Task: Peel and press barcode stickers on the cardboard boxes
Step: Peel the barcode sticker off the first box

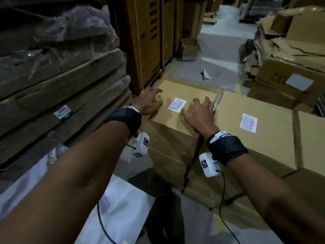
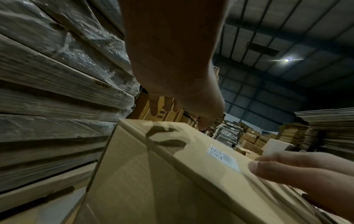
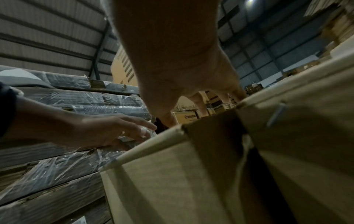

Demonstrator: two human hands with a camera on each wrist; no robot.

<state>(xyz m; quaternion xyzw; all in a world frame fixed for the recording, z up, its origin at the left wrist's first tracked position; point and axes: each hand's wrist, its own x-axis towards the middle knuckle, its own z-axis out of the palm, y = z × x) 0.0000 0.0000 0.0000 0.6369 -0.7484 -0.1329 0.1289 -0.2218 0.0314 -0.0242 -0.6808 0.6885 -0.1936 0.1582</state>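
Two plain brown cardboard boxes side by side, tops level: left box [image 1: 184, 101] bearing a white barcode sticker [image 1: 177, 105] flat mid-top; right box [image 1: 260, 138] bearing another white sticker [image 1: 248, 123], flat too.

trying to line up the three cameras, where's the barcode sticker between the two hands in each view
Head: the barcode sticker lies flat on the left cardboard box, centre frame, between the left hand and right hand.
Left wrist: sticker at right of centre, just beyond the right hand's thumb.
Right wrist: not in view; the box top is hidden.
Shared landmark: the box's near top edge.
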